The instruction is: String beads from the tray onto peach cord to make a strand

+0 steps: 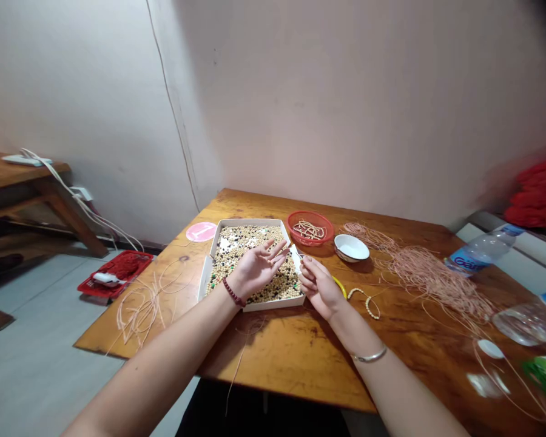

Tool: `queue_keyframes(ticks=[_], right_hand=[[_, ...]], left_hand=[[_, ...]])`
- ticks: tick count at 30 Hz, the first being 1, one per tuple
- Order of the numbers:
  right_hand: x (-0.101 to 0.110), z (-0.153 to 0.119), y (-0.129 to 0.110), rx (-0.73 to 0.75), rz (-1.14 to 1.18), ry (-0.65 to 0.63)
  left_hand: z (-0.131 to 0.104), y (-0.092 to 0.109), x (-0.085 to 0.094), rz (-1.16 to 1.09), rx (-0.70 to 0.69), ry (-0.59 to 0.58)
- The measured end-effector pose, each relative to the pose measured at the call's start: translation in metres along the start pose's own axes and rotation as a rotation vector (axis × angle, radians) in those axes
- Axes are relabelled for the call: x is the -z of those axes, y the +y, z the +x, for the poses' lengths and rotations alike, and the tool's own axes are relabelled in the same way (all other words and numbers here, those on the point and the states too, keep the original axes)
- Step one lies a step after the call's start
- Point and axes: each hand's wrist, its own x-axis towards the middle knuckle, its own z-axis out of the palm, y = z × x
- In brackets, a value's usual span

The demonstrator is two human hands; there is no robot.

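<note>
A shallow white box [250,308] holds many loose beads [236,249], mostly cream, with dark and a few green ones. Palm up and fingers spread, my left hand [260,267] hovers over the box. My right hand [317,284] is closed in a pinch at the box's right edge. What sits between its fingertips is too small to make out; a thin dark tip shows there. To the right of that hand, a short string of cream beads [372,308] lies curved on the table. A yellow curved item [340,286] shows partly behind the right hand.
On the wooden table [295,358] stand a red basket [310,241] of strung beads and a white bowl [351,247]. Bundles of pink cord [437,276] spread rightward, with plastic bottles [485,247] beyond. Loose cords [141,309] and a pink disc [201,232] lie left.
</note>
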Motion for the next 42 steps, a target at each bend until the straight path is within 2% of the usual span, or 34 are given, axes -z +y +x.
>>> queue_keyframes(ticks=[8,12,15,17,19,22,26,30,33,36,39,42], right_hand=[[-0.003,-0.001,0.002,0.016,-0.010,0.063],[-0.005,-0.003,-0.002,0.118,0.040,0.088],[-0.005,-0.005,-0.009,0.186,0.166,0.111],[-0.003,-0.006,-0.014,0.147,0.244,0.092],[-0.001,-0.006,-0.017,0.043,0.275,0.030],[0.001,-0.005,-0.017,-0.099,0.267,-0.062],[0.002,-0.004,-0.013,-0.190,0.229,-0.091],[0.001,-0.004,-0.012,-0.217,0.141,-0.043],[-0.001,-0.006,-0.012,-0.172,0.020,0.014],[-0.004,-0.009,-0.009,-0.081,-0.106,0.074],[-0.003,-0.008,-0.004,-0.005,-0.282,0.144],[0.000,-0.006,0.000,0.209,-0.625,0.225]], left_hand=[[0.000,-0.003,-0.003,0.047,-0.009,-0.015],[-0.002,-0.002,-0.004,0.008,0.040,-0.037],[-0.003,-0.002,-0.004,-0.019,0.057,-0.052],[-0.004,-0.003,-0.005,-0.022,0.066,-0.051],[-0.004,-0.004,-0.005,-0.023,0.074,-0.046],[-0.004,-0.004,-0.006,-0.030,0.079,-0.035],[-0.004,-0.002,-0.007,-0.040,0.072,-0.011],[-0.003,-0.003,-0.007,-0.056,0.074,-0.015],[-0.004,-0.004,-0.007,-0.057,0.076,0.005],[-0.004,-0.005,-0.008,-0.050,0.064,0.046],[-0.002,-0.006,-0.007,-0.040,0.071,0.035],[0.000,-0.007,-0.005,-0.044,0.083,0.012]])
